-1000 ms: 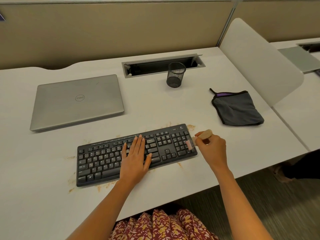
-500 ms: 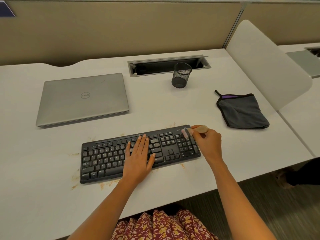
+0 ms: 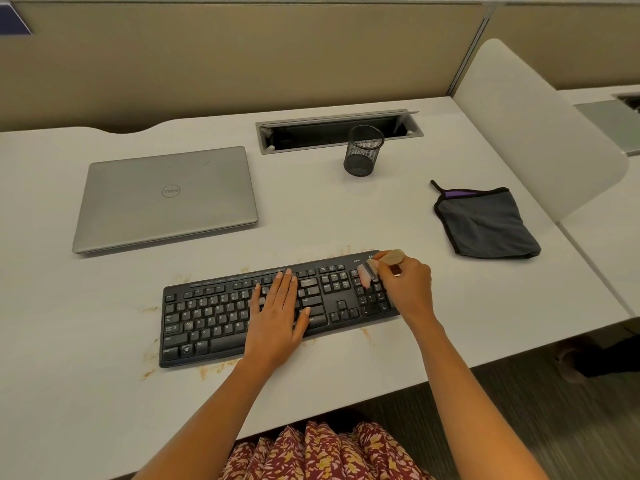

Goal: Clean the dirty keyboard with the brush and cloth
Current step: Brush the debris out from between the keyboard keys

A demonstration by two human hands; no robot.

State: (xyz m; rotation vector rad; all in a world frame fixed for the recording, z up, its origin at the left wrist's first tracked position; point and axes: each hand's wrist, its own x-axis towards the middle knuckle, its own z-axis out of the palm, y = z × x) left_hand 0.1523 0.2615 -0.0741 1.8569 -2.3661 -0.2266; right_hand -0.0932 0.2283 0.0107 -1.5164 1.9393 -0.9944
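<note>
Where the worktop (image 3: 104,393) spreads widest, at the left and along the near edge, a closed grey laptop (image 3: 166,199) lies flat toward the back, with a broad strip of surface between it and the keyboard (image 3: 214,320). The black keyboard sits closer to the person, a little askew, its right end further back than its left, and its front edge lies well short of the worktop's near edge. Brown crumbs (image 3: 149,374) dot the surface just off its left end, along its front edge and behind its right end. The left hand (image 3: 277,317) lies palm down on the middle keys, fingers straight and close together, thumb splayed to the right, the forearm coming in over the near edge. Behind, a cable slot (image 3: 339,131) is cut into the worktop near the back wall, and a black mesh cup (image 3: 363,150) stands upright just in front of it. At the keyboard's right end the right hand (image 3: 405,285) curls its fingers round the brush (image 3: 391,257), the wooden handle pointing back and right and the bristles touching the upper number-pad keys. Further right and back, apart from the keyboard, the folded dark grey cloth (image 3: 485,223) lies flat, near the white divider panel (image 3: 536,133) that stands along the worktop's right edge.
</note>
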